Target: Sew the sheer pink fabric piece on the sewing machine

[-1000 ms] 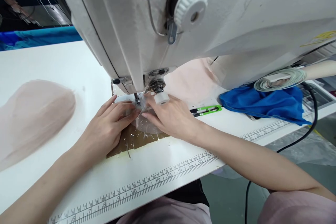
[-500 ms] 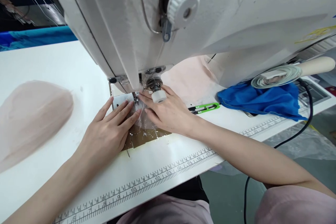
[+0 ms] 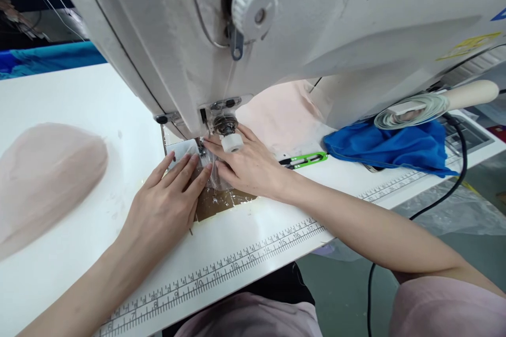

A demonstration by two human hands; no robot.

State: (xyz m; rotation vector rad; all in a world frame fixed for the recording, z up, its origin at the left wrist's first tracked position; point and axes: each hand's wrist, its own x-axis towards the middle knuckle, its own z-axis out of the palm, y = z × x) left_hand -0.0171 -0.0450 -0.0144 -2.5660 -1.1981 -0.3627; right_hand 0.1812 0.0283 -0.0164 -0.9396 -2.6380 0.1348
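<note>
My left hand [image 3: 168,197] lies flat with its fingers spread, the fingertips at the metal needle plate [image 3: 181,148] left of the presser foot [image 3: 202,150]. Across from it, my right hand [image 3: 251,166] rests palm down, its extended fingers beside the foot and partly behind the white tension knob [image 3: 232,141]. Between both hands a sheer pale fabric piece [image 3: 218,178] lies at the foot; its edges are hard to make out. The sewing machine [image 3: 166,42] overhangs the fingertips. Whether any fabric is pinched under the right fingers is hidden.
A sheer pink fabric piece [image 3: 51,179] lies at left, and more pink fabric [image 3: 280,113] behind my right hand. Green thread snips [image 3: 310,160] and a blue cloth [image 3: 389,147] sit at right. A black cable [image 3: 462,168] hangs there. A printed ruler [image 3: 221,271] lines the front edge.
The view has shifted slightly, so the machine appears further left. Both hands stay at the presser foot with little visible movement, and the fabric between them is creased a bit differently.
</note>
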